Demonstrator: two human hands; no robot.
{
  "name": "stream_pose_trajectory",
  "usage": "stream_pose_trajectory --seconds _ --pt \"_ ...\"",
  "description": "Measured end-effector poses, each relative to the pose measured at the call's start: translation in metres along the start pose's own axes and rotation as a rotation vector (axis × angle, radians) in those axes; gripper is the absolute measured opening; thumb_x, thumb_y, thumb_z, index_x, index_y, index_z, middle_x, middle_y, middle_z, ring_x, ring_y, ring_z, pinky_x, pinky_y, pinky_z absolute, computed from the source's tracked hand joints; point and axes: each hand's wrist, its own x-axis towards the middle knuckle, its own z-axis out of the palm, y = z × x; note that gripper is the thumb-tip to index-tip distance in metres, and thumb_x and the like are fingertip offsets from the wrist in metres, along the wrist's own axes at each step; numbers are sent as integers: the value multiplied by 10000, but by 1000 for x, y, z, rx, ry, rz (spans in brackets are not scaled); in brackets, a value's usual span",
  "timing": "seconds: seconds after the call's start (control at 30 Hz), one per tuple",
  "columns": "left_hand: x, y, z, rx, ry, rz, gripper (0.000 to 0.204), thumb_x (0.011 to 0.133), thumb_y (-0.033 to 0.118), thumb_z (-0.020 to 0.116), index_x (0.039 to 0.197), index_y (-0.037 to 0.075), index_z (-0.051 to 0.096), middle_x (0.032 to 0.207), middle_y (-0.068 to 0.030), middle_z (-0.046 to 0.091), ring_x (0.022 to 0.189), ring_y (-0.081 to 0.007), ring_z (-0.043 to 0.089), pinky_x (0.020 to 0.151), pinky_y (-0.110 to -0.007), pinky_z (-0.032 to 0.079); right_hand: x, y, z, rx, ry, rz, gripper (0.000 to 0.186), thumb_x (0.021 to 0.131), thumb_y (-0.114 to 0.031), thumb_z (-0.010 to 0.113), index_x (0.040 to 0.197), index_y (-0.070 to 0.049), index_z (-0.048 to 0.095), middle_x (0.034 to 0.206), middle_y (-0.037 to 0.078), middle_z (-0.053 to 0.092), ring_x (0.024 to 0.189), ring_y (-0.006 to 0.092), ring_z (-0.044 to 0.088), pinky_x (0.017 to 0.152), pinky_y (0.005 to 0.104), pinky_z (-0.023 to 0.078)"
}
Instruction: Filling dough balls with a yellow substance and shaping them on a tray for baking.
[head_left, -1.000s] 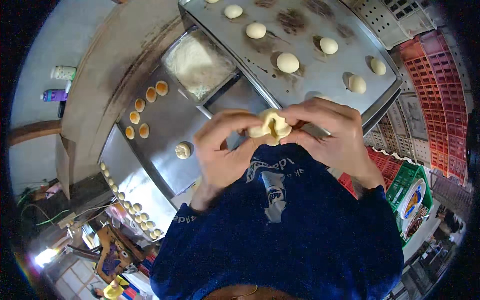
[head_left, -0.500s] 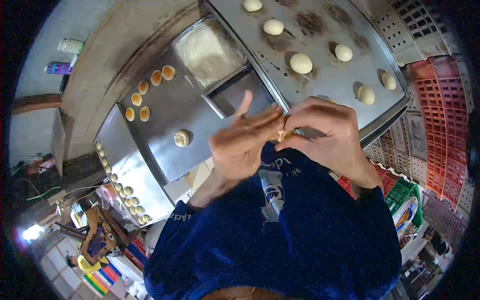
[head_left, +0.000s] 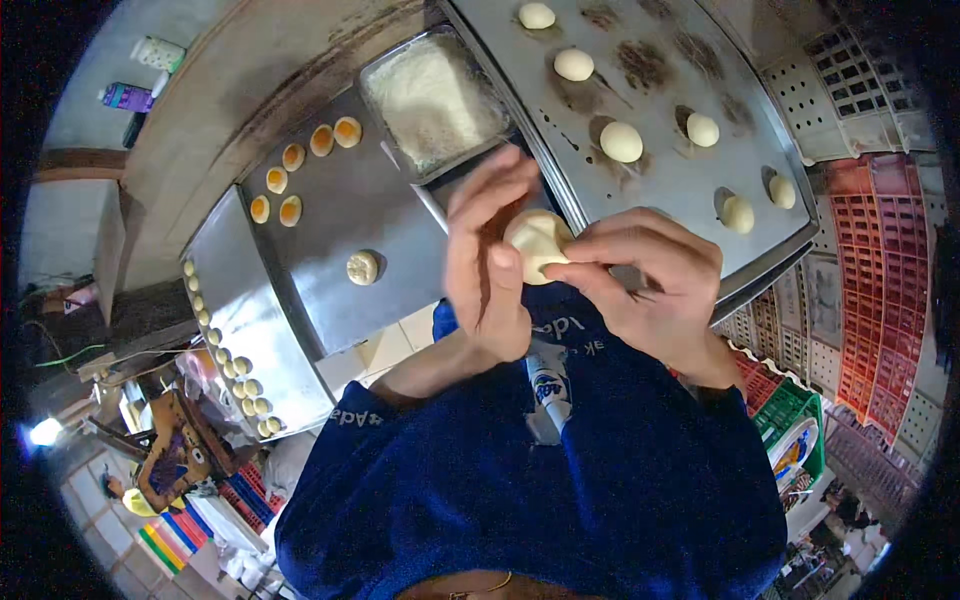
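Observation:
A pale dough ball [head_left: 536,240] is held up between my hands, in front of my chest. My left hand [head_left: 482,285] cups its left side, fingers pointing up and thumb against the dough. On the other side my right hand [head_left: 660,275] pinches the dough's edge between thumb and fingertips. Left of my hands, a lone dough round [head_left: 362,267] sits on the dark metal tray [head_left: 375,205]. Beyond it lie several flattened dough rounds with an orange filling [head_left: 293,157] on top. Several smooth dough balls [head_left: 621,142] rest on the baking tray [head_left: 680,165] at the right.
A square pan of white flour [head_left: 430,95] stands at the far side between the trays. Another tray [head_left: 240,310] at the left carries rows of small dough pieces [head_left: 235,367]. Red plastic crates [head_left: 865,290] are stacked at the right, with a green crate [head_left: 790,420] nearer me.
My left hand has turned from lying flat to upright, and the dough ball, mostly hidden before, now shows between my hands. My right hand keeps its pinch. The whole view has shifted slightly.

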Motion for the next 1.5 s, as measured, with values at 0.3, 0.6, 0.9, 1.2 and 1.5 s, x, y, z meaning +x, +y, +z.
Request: stream_pose_trajectory --seconds 0.3,0.6,0.9,1.2,1.5 --pt "7 -9 -20 -482 -90 -987 520 1039 435 398 970 -35 610 728 -108 620 506 -141 490 433 -197 393 1 8 -5 -138 -291 -19 229 690 79 743 890 -32 733 946 64 688 740 165 622 597 261 484" --pt "12 -10 -29 -500 -168 -1165 482 1030 407 436 879 -8 628 690 -84 608 467 -123 465 381 -221 362 5 11 0 -104 -402 -111 271 713 101 688 952 -25 708 961 45 643 703 159 589 611 291 495" --pt "0 -21 -20 -203 124 -608 426 1019 365 470 837 11 622 700 -76 620 508 -123 498 402 -250 369 23 9 -2 -141 -445 12 252 712 128 694 922 -3 739 945 46 698 677 132 596 535 249 443" --pt "0 -21 -21 -232 146 -867 417 1018 343 479 798 22 628 678 -63 611 465 -116 467 393 -253 359 19 15 7 -168 -341 2 196 706 86 746 886 10 734 882 54 702 584 122 537 513 238 406" --pt "1 -24 -27 -474 97 -931 404 1010 357 482 851 15 627 653 -70 595 424 -127 459 379 -234 345 19 18 9 -130 -326 22 223 704 95 724 907 3 728 897 54 701 606 157 567 532 255 437"
